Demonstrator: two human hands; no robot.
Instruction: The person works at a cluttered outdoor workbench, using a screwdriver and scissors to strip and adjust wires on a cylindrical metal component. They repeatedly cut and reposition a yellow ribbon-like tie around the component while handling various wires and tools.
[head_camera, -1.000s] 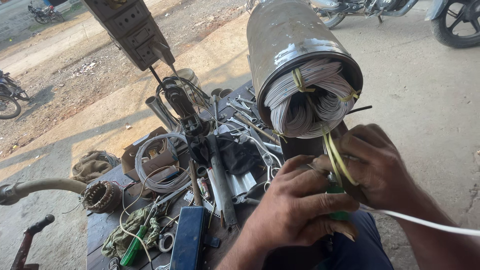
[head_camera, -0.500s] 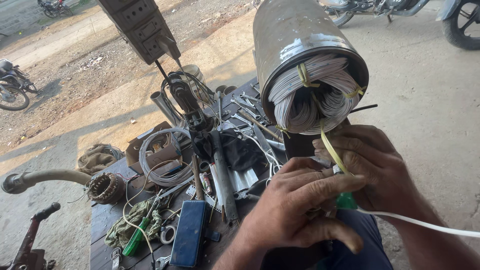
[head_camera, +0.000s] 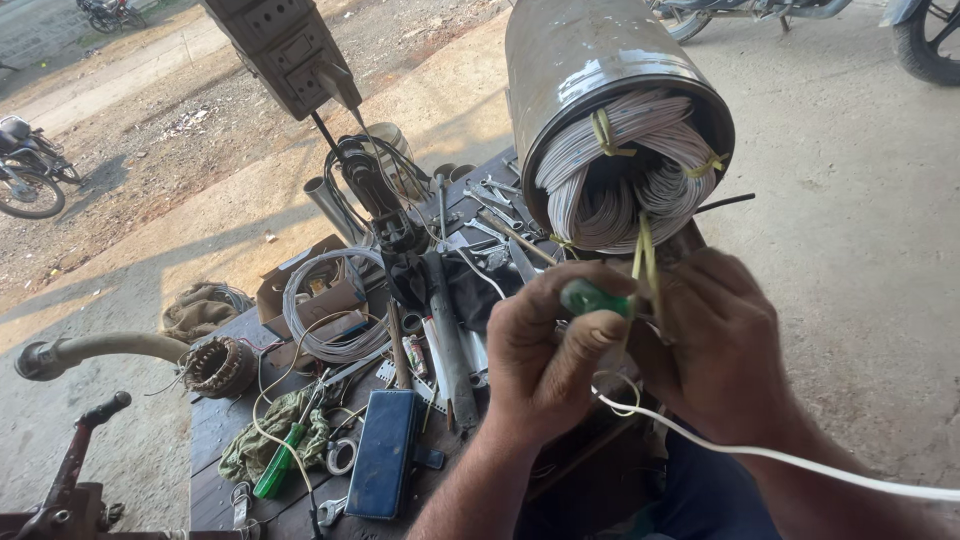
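Note:
A grey metal motor cylinder (head_camera: 590, 70) lies on its side, its open end facing me and packed with a white wire winding (head_camera: 620, 170) bound by yellow ties. A yellow string (head_camera: 643, 262) hangs down from the winding. My left hand (head_camera: 545, 350) is shut on a green-handled tool (head_camera: 592, 297) just below the winding. My right hand (head_camera: 725, 345) pinches the yellow string beside that tool. A white cord (head_camera: 790, 460) runs from under my hands off to the right edge.
A dark workbench (head_camera: 215, 430) to the left holds a coil of white wire (head_camera: 325, 310), a blue case (head_camera: 382, 452), a green screwdriver (head_camera: 272, 470), a small stator (head_camera: 218, 365), wrenches and a grey pipe. Motorcycles stand at the left and top right edges.
Both hands have risen toward the winding. The green-handled tool, earlier low between the hands, now sits higher in my left hand. The view has shifted slightly.

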